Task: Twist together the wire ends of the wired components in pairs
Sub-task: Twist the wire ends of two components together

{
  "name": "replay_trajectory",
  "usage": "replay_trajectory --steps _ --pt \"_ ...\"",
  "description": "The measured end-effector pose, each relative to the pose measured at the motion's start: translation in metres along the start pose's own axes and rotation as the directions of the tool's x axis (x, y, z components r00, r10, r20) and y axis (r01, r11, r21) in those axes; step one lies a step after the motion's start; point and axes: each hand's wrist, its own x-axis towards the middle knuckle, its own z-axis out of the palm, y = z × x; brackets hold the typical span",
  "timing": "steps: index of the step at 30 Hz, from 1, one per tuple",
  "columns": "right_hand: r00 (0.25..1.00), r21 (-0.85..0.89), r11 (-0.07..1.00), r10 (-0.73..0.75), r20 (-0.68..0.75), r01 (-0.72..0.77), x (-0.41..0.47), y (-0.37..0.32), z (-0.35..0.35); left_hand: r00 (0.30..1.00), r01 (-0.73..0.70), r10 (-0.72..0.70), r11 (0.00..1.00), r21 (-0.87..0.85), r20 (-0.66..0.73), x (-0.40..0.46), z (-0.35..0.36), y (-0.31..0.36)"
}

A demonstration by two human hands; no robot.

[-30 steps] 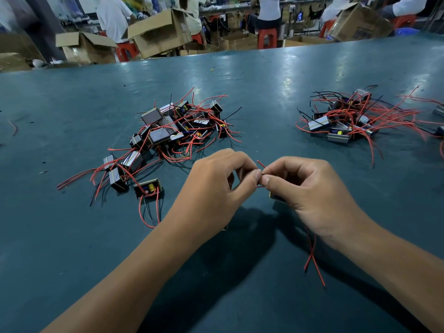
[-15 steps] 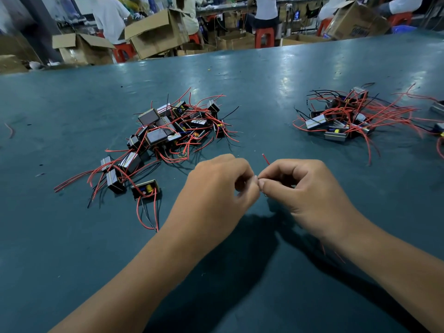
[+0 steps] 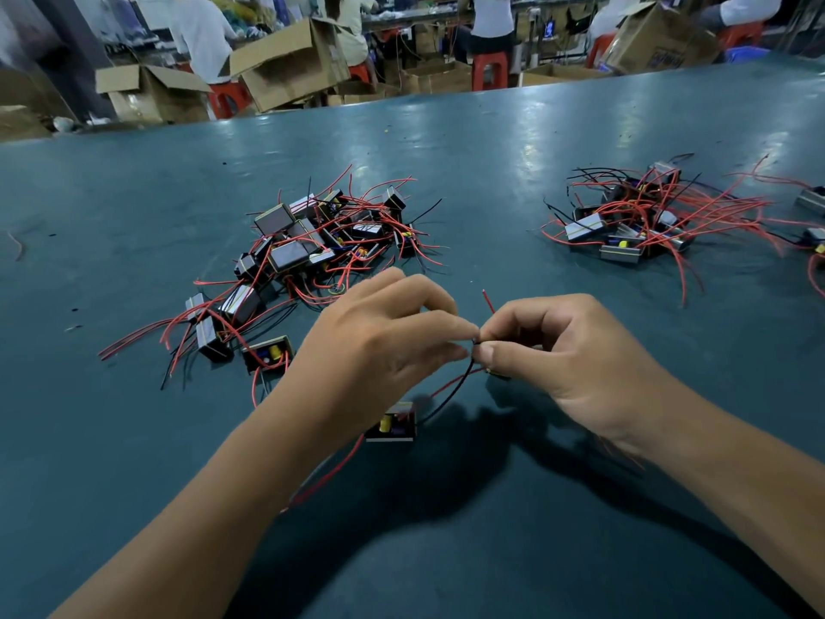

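Both hands meet at frame centre: left hand (image 3: 384,346) and right hand (image 3: 562,355), fingers curled, thumb and forefinger tips pinching the same spot, where a black wire (image 3: 451,395) and a red wire (image 3: 446,386) come together. Actual wire ends hidden between the fingertips; twisted or not, cannot tell. One short red wire tip (image 3: 488,301) sticking up just above the right knuckles.

Underneath, a broad teal table (image 3: 134,440), smooth, faintly glossy with pale reflections toward the upper right.

Upper left of centre, a loose heap of components (image 3: 303,247): small boxy blocks, dark with grey faces, tangled in thin red and black leads. Upper right, a second heap (image 3: 634,221), much the same, its red leads fanning toward the right edge, a few more pieces cut off there.

Just below the left hand, a single wired component (image 3: 393,426) lying on the table, open-faced, a yellow cylindrical part showing inside, partly covered by the wrist; black and red wires rising from it to the pinch.

Along the top edge, blurred cardboard boxes (image 3: 290,64), red stools (image 3: 490,69) and seated people, hard to make out.
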Motion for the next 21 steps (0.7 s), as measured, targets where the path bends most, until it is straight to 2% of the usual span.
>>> replay_trajectory --steps 7,21 --pt "0.99 0.057 0.998 0.006 0.14 -0.014 -0.0016 -0.0033 -0.0031 0.989 -0.149 0.148 0.986 0.072 0.007 -0.0011 -0.0053 -0.0075" --pt "0.981 0.068 0.997 0.009 0.195 -0.022 -0.0018 -0.0042 -0.0056 0.968 -0.229 0.21 0.963 0.142 0.138 0.0017 -0.0083 -0.0064"
